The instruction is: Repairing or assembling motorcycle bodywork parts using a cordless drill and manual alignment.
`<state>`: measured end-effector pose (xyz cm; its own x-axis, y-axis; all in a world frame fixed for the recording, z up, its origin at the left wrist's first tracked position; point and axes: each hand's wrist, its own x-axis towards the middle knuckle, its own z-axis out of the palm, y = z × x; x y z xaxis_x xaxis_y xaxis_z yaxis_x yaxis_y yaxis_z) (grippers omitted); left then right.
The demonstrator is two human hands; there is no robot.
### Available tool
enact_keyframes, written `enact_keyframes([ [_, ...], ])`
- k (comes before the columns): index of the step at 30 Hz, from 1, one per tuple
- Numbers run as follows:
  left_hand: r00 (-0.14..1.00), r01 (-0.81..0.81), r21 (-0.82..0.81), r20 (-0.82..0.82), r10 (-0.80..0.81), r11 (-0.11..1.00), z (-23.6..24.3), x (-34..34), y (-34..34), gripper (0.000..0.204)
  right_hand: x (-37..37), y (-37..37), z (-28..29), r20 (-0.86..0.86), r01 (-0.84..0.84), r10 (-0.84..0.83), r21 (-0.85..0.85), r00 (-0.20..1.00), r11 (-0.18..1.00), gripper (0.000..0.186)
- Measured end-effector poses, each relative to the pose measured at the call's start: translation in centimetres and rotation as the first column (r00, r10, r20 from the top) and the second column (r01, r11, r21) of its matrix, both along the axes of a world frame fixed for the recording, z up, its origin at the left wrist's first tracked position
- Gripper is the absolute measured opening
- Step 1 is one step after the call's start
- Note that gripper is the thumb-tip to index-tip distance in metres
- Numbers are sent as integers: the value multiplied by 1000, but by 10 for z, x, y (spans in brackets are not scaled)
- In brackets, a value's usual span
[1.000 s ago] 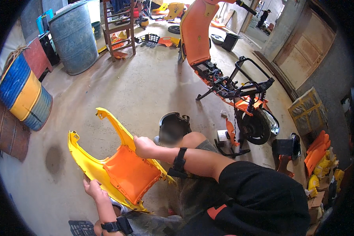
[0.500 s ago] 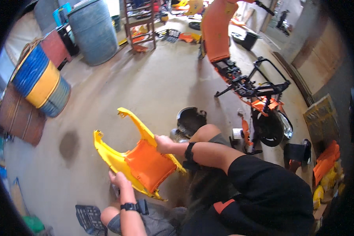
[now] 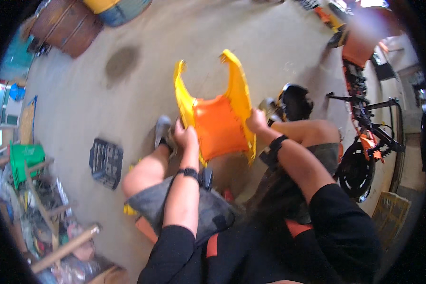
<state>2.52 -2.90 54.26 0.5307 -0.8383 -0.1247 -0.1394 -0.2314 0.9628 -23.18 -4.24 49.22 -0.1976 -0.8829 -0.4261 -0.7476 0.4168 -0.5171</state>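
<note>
I hold a yellow plastic body panel (image 3: 239, 85) with an orange centre piece (image 3: 218, 127) out over my lap, its two long prongs pointing away from me. My left hand (image 3: 187, 133) is closed on the panel's left edge, and my right hand (image 3: 257, 119) on its right edge. A round black part (image 3: 296, 102) with a pale rim lies on the floor just beyond my right knee, beside my shoe.
A black plastic tray (image 3: 106, 163) lies left. A green bin (image 3: 26, 156) and wooden clutter line the left edge. Barrels (image 3: 68, 28) stand upper left. A partly stripped orange scooter (image 3: 357, 94) stands right, with a taped package (image 3: 390, 217) near it.
The view has swung left and tilted down. The panel has turned from a leftward slant to pointing nearly straight ahead, centred between my legs, still in both hands.
</note>
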Motion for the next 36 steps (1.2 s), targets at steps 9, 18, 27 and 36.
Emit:
enact_keyframes([
  [9, 997, -6, -73, -77, 0, 997, -22, 10, 4, 55, 26, 1, 13, -42, 69, -64, 134, 997, 989, 50],
  [18, 998, 53, 22, -40, -52, 998, -14, 9, -2, 57, 95, -8, -30, -202, -699, 669, -175, 715, 694, 70],
  [27, 992, 16, 70, -123, -8, 997, -40, 23, -6, 52, 160, 7, -115, 84, -716, 715, -15, 694, 697, 99],
  [36, 976, 95, 322, 156, -151, 942, -63, 25, -17, 48, 183, 5, -161, -103, -680, 675, -15, 730, 733, 50],
])
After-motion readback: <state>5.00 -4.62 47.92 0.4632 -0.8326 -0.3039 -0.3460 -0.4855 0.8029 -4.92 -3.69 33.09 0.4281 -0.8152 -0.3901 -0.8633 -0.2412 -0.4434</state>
